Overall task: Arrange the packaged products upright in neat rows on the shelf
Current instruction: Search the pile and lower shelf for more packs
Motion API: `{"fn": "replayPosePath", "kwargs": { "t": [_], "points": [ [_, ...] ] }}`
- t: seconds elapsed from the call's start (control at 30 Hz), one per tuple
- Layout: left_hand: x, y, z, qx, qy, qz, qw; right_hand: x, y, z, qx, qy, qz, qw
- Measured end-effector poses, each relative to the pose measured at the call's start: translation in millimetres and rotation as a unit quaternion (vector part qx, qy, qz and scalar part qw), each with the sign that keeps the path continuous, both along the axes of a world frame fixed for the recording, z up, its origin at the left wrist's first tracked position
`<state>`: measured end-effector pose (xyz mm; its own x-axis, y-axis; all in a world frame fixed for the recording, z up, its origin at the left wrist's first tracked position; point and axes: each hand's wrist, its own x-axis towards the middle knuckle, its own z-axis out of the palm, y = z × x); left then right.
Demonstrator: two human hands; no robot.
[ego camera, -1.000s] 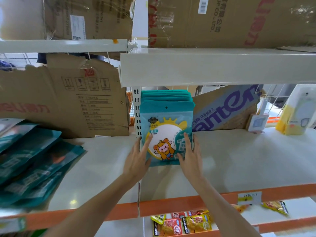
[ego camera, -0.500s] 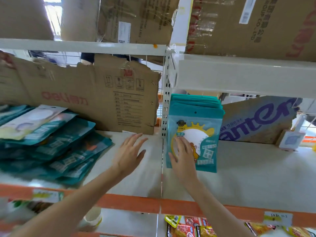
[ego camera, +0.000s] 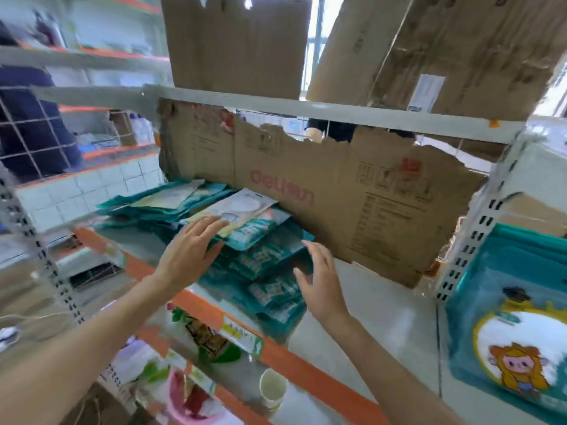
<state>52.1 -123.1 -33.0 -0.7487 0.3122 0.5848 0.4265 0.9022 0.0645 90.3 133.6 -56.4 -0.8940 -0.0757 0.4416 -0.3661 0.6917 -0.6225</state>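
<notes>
Across the pale shelf with its orange front edge, a torn cardboard sheet stood as a backing, and before it sprawled a heap of teal packets, lying flat and fanned out untidily. At the far right, past the perforated upright, a row of the same packets stood upright. Left hand hovered over the heap with fingers spread, tips at or just above the pale top packet; blur hid whether they touched. Right hand reached in at the heap's right edge, fingers spread and slightly curved, gripping nothing. Gathering well would likely mean closing both hands on the pile's sides, squaring a small batch rather than the whole slippery heap, then lifting it with edges aligned. A paper cup sat on the lower shelf.
</notes>
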Motion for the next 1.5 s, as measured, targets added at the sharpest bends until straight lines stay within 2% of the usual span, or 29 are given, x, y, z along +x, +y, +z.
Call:
{"fn": "replayPosePath", "kwargs": {
  "t": [0.23,0.33,0.43,0.57,0.7,0.8,1.0,1.17,1.27,1.37,1.43,1.5],
  "points": [
    [-28.3,-60.1,-4.5,0.045,-0.046,0.003,0.998,-57.8,-73.0,24.4,-0.1,-0.064,0.038,0.992],
    [-49.4,-72.3,1.8,0.047,-0.079,-0.024,0.995,-83.5,-91.0,36.4,-0.198,-0.147,0.029,0.969],
    [-76.4,-78.1,11.3,0.077,-0.158,-0.049,0.983,-109.9,-102.7,43.4,-0.274,-0.212,0.003,0.938],
    [-118.0,-75.1,18.0,0.126,-0.245,-0.036,0.961,-133.3,-111.9,43.1,-0.27,-0.272,-0.04,0.923],
    [-147.7,-67.6,16.3,0.151,-0.284,-0.002,0.947,-145.1,-116.9,40.2,-0.273,-0.281,-0.057,0.918],
    [-159.3,-67.6,15.2,0.175,-0.318,-0.008,0.932,-149.1,-120.3,41.8,-0.312,-0.285,-0.054,0.905],
    [-165.7,-77.3,22.7,0.266,-0.382,-0.071,0.882,-156.0,-136.0,47.8,-0.431,-0.301,-0.055,0.849],
    [-155.8,-79.2,23.1,0.27,-0.39,-0.113,0.873,-163.1,-148.1,47.8,-0.468,-0.311,-0.066,0.825],
    [-147.6,-84.6,20.9,0.28,-0.394,-0.126,0.866,-161.4,-150.7,44.6,-0.47,-0.301,-0.045,0.829],
    [-141.0,-89.4,19.5,0.286,-0.391,-0.132,0.865,-158.8,-152.3,39.7,-0.431,-0.271,-0.018,0.86],
    [-137.0,-90.5,18.3,0.295,-0.37,-0.133,0.871,-156.6,-153.3,36.4,-0.412,-0.25,-0.006,0.876],
    [-132.5,-89.6,17.4,0.331,-0.341,-0.13,0.87,-154.2,-152.3,35.1,-0.42,-0.235,0.008,0.876]
  ]
}}
